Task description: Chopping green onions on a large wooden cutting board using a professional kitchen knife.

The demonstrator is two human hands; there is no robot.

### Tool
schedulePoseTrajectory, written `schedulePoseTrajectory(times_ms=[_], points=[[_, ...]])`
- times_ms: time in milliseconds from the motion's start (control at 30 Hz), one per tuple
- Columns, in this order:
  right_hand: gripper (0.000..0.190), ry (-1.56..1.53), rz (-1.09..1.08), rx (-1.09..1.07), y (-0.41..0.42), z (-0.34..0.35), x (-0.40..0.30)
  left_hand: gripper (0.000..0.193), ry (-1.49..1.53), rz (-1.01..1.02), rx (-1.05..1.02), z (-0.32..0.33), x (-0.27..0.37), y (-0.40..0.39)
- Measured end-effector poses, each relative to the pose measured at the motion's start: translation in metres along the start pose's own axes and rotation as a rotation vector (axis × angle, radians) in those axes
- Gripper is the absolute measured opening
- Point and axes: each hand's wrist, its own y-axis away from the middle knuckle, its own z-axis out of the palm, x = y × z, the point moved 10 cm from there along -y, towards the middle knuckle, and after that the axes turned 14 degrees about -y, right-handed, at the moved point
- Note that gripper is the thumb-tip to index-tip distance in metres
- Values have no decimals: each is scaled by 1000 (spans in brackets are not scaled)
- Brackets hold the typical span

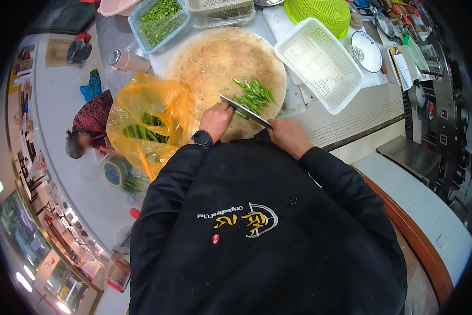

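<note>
My right hand [289, 136] grips the handle of a kitchen knife [245, 111], its blade slanting across the near part of a round chopping block [208, 59]. Close against the blade's far-left end are the curled fingers of my left hand [217, 120], which wears a dark watch; whatever may lie under those fingers is hidden. Just beyond the blade is a heap of sliced green peppers [255, 94], with small green bits scattered over the block. Left of my left hand, an orange plastic bag [149, 92] gapes around whole long green peppers [143, 132].
A white perforated basket [318, 59] overlaps the block's right side. Behind stand a blue tub [135, 29] of chopped greens and a lime colander [318, 13]. A capped flask [129, 61] is at left, a bowl [365, 51] at right. Another person [92, 122] bends beyond the bag.
</note>
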Motion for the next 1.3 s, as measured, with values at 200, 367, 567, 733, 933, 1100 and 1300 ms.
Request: schedulePoseTrajectory(times_ms=[200,367,567,733,933,1100,1300], points=[[24,3,24,-37,5,-10,-1,13,-7,57,24,-2,4,6],[26,-29,32,-22,0,15,5,13,21,59,36,-6,3,13],[23,-43,31,-5,-5,12,6,15,182,-67,207,-15,-8,25],[21,-21,-17,-30,-1,-12,-13,15,139,6,139,-7,-4,30],[20,-11,-47,-57,-4,2,1,9,133,5,111,-7,4,32],[19,12,-74,-107,-12,-1,0,10,226,-204,180,-2,-4,37],[20,10,-102,-161,-8,-18,-3,13,275,-245,209,4,0,51]])
